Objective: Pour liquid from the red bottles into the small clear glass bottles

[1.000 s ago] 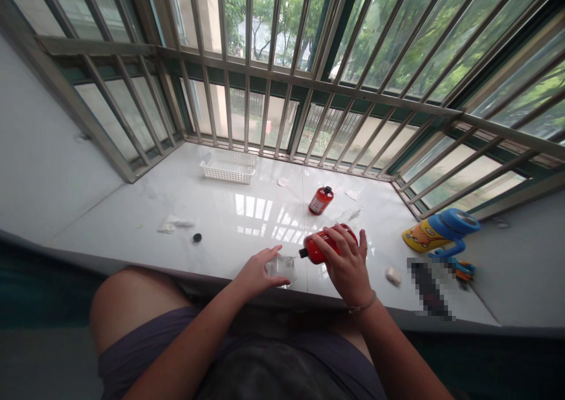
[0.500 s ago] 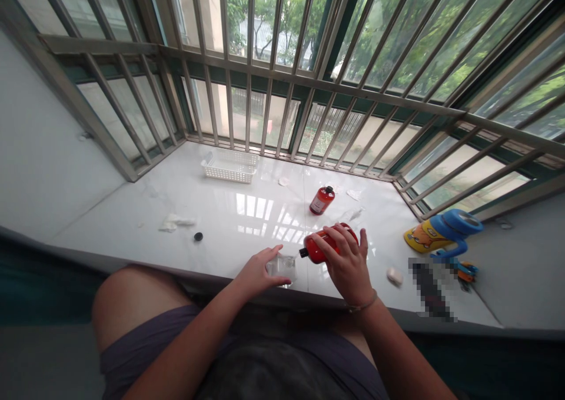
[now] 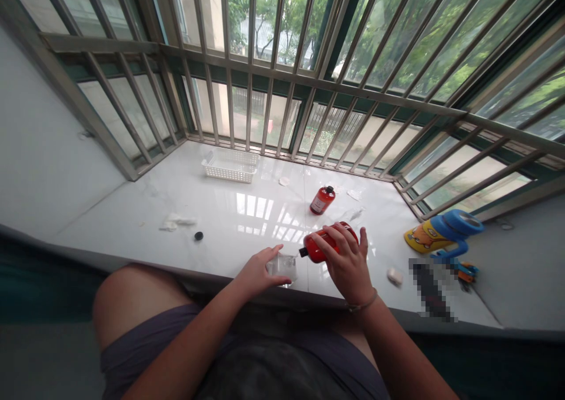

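My right hand [image 3: 346,259] grips a red bottle [image 3: 315,250] with a black neck, tipped nearly on its side. Its mouth points left, at the rim of a small clear container [image 3: 283,266]. A thin clear streak shows between the mouth and the container. Fingers and thumb of my left hand [image 3: 260,272] curve round the container's left side near the sill's front edge. A second red bottle [image 3: 322,201], with a black top and a pale label, stands upright behind. To the left lies a round black cap [image 3: 198,236].
White window sill [image 3: 132,223] with metal bars [image 3: 291,76] behind. At the back left sits a white perforated basket [image 3: 232,167]. Crumpled tissue [image 3: 176,222] lies left. Rightward are a pale lump [image 3: 394,277], a blue-and-yellow water bottle [image 3: 441,230], an orange-blue item [image 3: 468,270] and a blurred-out dark object [image 3: 430,291].
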A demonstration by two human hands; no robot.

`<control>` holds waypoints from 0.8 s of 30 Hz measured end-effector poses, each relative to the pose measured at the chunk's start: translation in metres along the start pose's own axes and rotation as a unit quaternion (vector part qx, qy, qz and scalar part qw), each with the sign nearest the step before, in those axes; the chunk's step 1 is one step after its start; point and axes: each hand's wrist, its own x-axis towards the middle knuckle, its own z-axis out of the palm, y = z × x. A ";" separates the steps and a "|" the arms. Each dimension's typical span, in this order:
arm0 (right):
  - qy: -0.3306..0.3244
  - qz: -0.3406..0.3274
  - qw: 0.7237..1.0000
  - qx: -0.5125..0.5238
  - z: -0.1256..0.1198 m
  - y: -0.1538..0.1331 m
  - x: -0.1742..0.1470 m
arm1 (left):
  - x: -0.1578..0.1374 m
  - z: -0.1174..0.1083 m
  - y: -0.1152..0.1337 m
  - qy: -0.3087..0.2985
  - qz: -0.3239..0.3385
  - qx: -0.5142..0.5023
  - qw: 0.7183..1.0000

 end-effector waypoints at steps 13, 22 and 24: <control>0.002 -0.013 1.000 0.009 0.001 0.000 0.001 | 0.000 -0.001 0.001 -0.006 0.005 -0.002 1.000; -0.008 -0.019 1.000 -0.004 0.001 0.000 0.001 | 0.000 -0.001 0.002 -0.013 0.006 0.004 1.000; -0.008 -0.021 1.000 -0.002 0.001 0.000 0.002 | 0.000 -0.001 0.001 -0.011 0.009 0.002 1.000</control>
